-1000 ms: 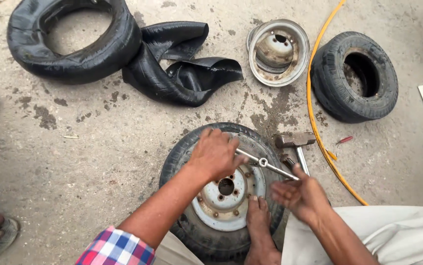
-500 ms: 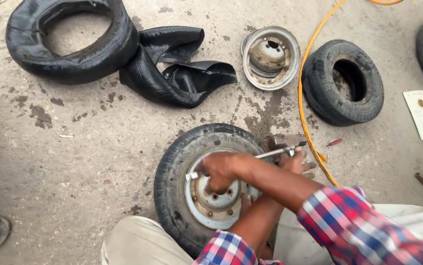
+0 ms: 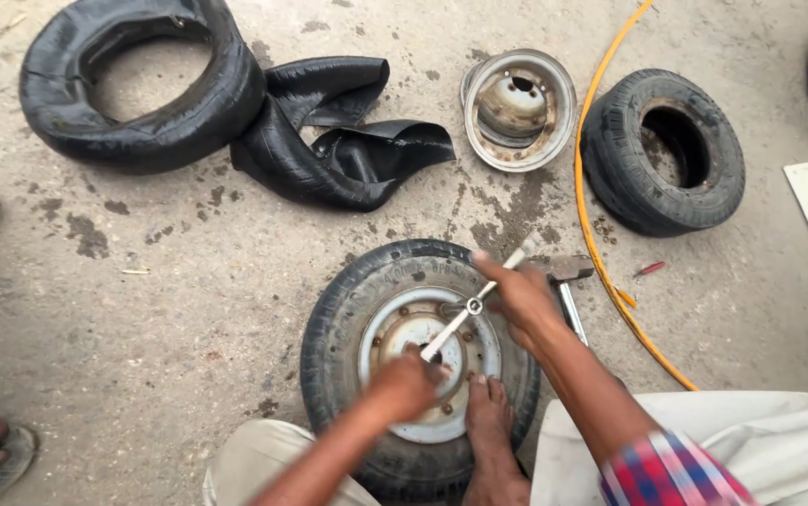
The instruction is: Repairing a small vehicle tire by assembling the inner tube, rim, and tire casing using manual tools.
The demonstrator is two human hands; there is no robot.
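- Wheel [image 3: 420,361]: a small tyre mounted on a pale metal rim, lying flat on the concrete floor [image 3: 188,309] directly in front of the person. A bare foot [image 3: 490,422] presses on the near edge of the rim.
- Cross wrench [image 3: 472,306]: a silver tool seated over the rim and slanted, with its upper arm pointing up and to the right.
- Left hand [image 3: 406,384]: fingers closed around the lower arm of the cross wrench, over the hub area of the rim.
- Right hand [image 3: 521,295]: fingers wrapped around the upper arm of the cross wrench, above the right side of the tyre.
- Hammer [image 3: 568,281]: lies on the floor just right of the wheel, close behind the right hand.
- Yellow hose [image 3: 591,225]: runs from the top of the view down past the right of the hammer.
- Background items: a loose black tyre [image 3: 662,150] to the right of the hose, a bare metal rim [image 3: 519,108] left of the hose, and a large inner tube [image 3: 137,84] with a folded rubber tube [image 3: 348,150] touching it at upper left.
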